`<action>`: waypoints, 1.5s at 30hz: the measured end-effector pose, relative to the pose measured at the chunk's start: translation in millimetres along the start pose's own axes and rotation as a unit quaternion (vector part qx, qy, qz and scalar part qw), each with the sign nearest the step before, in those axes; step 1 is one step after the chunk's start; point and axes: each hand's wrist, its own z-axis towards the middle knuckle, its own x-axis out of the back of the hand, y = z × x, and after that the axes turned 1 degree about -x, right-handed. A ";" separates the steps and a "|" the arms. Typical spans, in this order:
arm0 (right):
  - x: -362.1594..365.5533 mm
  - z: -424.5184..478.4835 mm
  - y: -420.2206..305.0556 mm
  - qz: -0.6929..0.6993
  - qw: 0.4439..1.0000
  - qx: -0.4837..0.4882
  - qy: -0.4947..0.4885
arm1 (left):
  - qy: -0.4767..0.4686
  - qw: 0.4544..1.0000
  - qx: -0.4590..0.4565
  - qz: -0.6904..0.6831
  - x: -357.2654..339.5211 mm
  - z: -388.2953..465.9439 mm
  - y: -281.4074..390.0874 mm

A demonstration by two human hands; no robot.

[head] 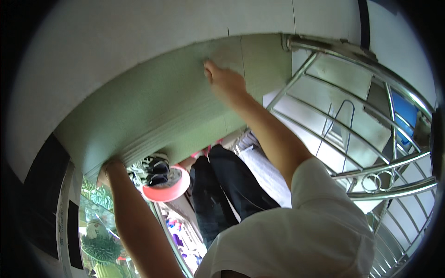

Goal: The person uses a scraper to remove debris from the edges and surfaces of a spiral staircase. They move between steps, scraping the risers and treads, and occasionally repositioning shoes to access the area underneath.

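Note:
A broad pale green panel [156, 97] with a ribbed lower edge spans the view in front of me. My left hand [110, 170] is at the panel's lower left corner, its fingers partly hidden at the edge. Higher up, against the panel's face, is my right hand [222, 78] with its fingers curled in; whether anything thin is in them does not show. Below the panel, a pink basin [167, 194] stands beside dark and white shoes [155, 166].
Stainless steel railings [351, 100] curve along the right, with a blue container [403, 114] behind them. A glass case [100, 215] with green plush-like decorations lies at the lower left. White cloth [264, 170] hangs or lies beside my dark-trousered legs [226, 184].

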 end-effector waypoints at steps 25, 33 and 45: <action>19.7 28.5 34.1 -0.049 0.994 -0.097 -0.004 | -0.001 1.000 0.004 -0.019 -3.4 -0.4 0.2; 24.8 29.4 69.7 -0.048 0.990 -0.133 0.000 | -0.011 0.999 0.015 -0.028 -4.4 -2.1 -2.0; 33.1 20.8 118.2 -0.118 0.988 -0.096 -0.017 | -0.007 0.999 -0.005 -0.031 -7.5 -4.3 -1.1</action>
